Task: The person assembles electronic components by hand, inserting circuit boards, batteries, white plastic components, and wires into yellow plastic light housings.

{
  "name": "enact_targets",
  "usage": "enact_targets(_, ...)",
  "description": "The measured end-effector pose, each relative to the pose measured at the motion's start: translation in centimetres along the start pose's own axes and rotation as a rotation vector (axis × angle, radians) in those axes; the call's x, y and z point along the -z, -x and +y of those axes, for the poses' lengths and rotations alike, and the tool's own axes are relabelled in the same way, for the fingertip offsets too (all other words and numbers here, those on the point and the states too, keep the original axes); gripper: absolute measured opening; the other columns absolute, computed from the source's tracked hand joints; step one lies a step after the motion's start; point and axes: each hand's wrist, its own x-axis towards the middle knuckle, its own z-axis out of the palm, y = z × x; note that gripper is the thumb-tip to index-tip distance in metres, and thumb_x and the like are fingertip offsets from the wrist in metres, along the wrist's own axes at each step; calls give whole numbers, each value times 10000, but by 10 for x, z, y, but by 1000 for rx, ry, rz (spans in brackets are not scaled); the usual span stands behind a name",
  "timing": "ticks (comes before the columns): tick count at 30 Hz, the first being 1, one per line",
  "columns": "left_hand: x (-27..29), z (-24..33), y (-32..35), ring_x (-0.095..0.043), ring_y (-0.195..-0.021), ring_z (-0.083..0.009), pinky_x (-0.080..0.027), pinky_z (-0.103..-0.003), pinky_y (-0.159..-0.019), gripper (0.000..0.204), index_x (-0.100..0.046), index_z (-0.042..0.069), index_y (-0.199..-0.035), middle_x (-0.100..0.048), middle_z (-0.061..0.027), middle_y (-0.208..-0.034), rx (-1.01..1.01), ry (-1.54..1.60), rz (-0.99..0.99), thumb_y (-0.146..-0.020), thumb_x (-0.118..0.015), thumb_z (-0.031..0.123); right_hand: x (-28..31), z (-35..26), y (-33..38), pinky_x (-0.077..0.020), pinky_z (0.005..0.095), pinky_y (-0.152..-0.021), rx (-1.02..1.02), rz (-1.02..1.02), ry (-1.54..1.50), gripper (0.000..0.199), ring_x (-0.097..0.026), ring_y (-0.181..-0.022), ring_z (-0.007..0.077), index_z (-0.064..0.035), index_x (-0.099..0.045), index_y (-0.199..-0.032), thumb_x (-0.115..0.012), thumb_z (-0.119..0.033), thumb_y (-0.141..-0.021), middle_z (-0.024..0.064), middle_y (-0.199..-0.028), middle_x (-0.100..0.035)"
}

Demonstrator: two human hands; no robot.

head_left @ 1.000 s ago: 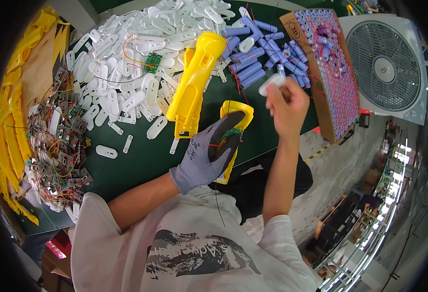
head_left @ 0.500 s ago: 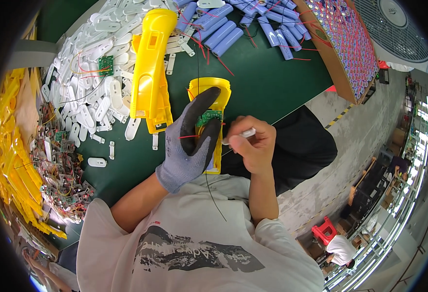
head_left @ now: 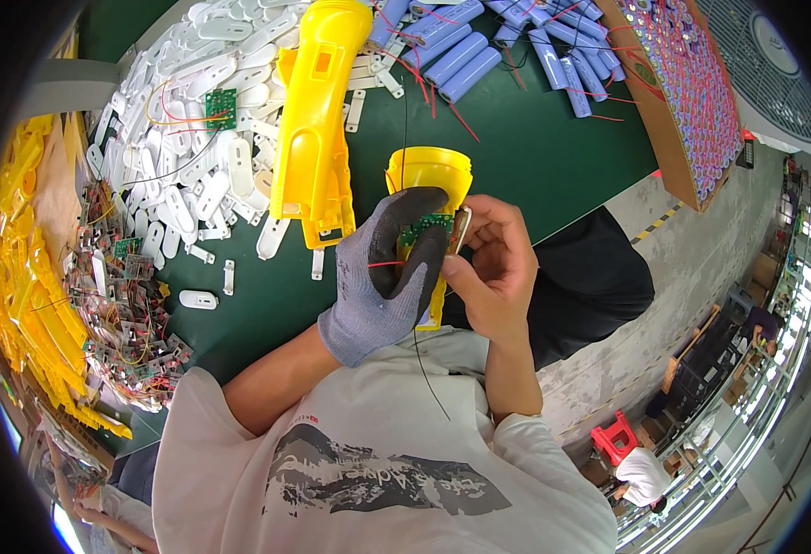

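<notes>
head view: left hand [head_left: 389, 277], in a grey glove w/ dark palm, is wrapping closed around a yellow torch shell [head_left: 431, 185] just past the near edge of the green tabletop [head_left: 534, 157], near frame centre. a small green circuit board [head_left: 424, 227] is sitting in the shell under the gloved fingers, w/ a red wire [head_left: 385, 264] crossing the glove. right hand [head_left: 488, 268], bare, is at 3 o'clock of the left one, touching it, pinching a small flat white part [head_left: 462, 231] against the shell's edge. a thin black wire [head_left: 428, 369] is hanging down over the white t-shirt [head_left: 378, 462].

at 11 o'clock of the hands a second yellow shell [head_left: 315, 120] is lying on the tabletop. further at 10 o'clock, a heap of white plastic pieces [head_left: 193, 138] w/ another green board [head_left: 220, 108]. at 12 to 1 o'clock, blue battery cells w/ red leads [head_left: 479, 51], and a cardboard box of cells [head_left: 682, 92]. at 9 o'clock, a tangle of boards and wires [head_left: 119, 305] beside yellow strips [head_left: 18, 268].
</notes>
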Motion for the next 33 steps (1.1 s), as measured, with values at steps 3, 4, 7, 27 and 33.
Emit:
enact_targets(3, 1, -4, 1, -628, -906, -179, -495, -293, -791, 302, -548, -28, -1152, -625, -161, -1019, -3, -22, 26, -852, -570, 2, -2, 0, 1, -467, 240, -718, 58, 33, 55, 512, -568, -865, 127, 53, -540, -1226, -711, 57, -744, 111, -983, -595)
enact_targets(4, 1, -5, 2, -633, -891, -183, -499, -296, -779, 306, -548, -21, -1150, -626, -159, -1013, 10, -17, 20, -847, -578, 10, -2, 1, 2, -467, 240, -718, 53, 34, 54, 512, -568, -865, 127, 53, -540, -1226, -711, 57, -744, 111, -983, -595)
enact_targets(7, -1, -7, 2, -641, -859, -190, -504, -302, -753, 310, -549, -8, -1143, -626, -151, -996, 8, -23, 17, -840, -597, 27, -2, 3, 6, -495, 249, -716, 88, 56, 64, 496, -590, -892, 153, 42, -579, -1220, -701, 72, -741, 167, -1111, -596)
enact_targets(27, 0, -10, 5, -569, -920, -182, -456, -289, -818, 278, -528, -24, -1164, -557, -144, -1041, -63, -98, -50, -888, -495, -35, -7, 4, 11, -508, 246, -770, 119, 133, 196, 327, -637, -898, 168, 64, -618, -1147, -626, 69, -821, 181, -1129, -613)
enact_targets(33, 3, -19, 4, -625, -827, -275, -500, -329, -744, 301, -538, -57, -1125, -593, -185, -964, -239, -361, -22, -824, -529, -64, -3, 2, 0, -500, 265, -811, 156, 41, 181, 296, -636, -923, 200, 69, -630, -1104, -624, 67, -808, 165, -1121, -618)
